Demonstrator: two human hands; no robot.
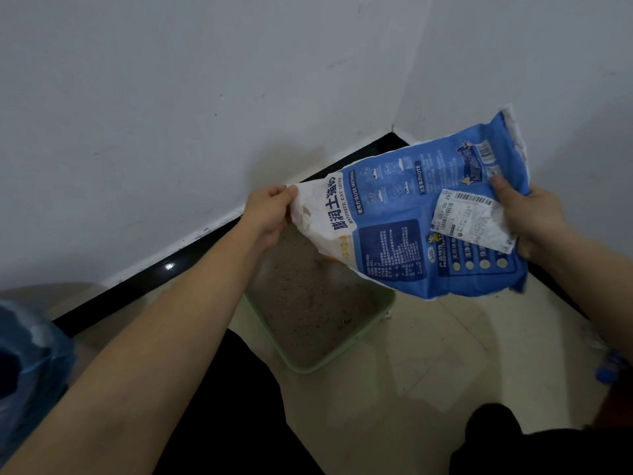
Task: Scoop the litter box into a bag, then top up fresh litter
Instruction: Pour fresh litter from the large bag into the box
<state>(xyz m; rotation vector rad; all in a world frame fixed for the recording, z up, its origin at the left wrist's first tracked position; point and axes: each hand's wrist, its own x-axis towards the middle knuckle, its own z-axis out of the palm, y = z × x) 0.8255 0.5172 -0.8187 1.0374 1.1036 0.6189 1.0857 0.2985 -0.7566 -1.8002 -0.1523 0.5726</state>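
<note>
**Litter bag held over the litter box**

Head view, looking down into a room corner. Both bare forearms reached forward, and the blue-and-white litter bag [411, 217] hung between the two hands, raised off the floor and lying roughly sideways, its printed face toward the camera. The left hand [270, 214] took the white end of the bag: its grip was a pinch, thumb and curled fingers closed on the crumpled edge. The right hand [527, 217] took the blue end: its grip was closed round the bag, thumb pressed on the printed face and the fingers hidden behind it. A white shipping label [469, 217] was stuck to the bag just beside that thumb.

The pale green litter box [342, 358] stood on the floor [445, 337] below the bag, close to the black skirting [154, 272] at the foot of the white wall [171, 114]. Grey-brown litter [308, 303] covered its bottom. The lower white corner of the bag overlapped the far part of the box in this view; whether litter was falling from it could not be told.

At the left edge sat a translucent blue plastic bag [30, 354], well apart from the box. The person's dark-clothed legs [489, 423] filled the lower edge of the frame.
</note>
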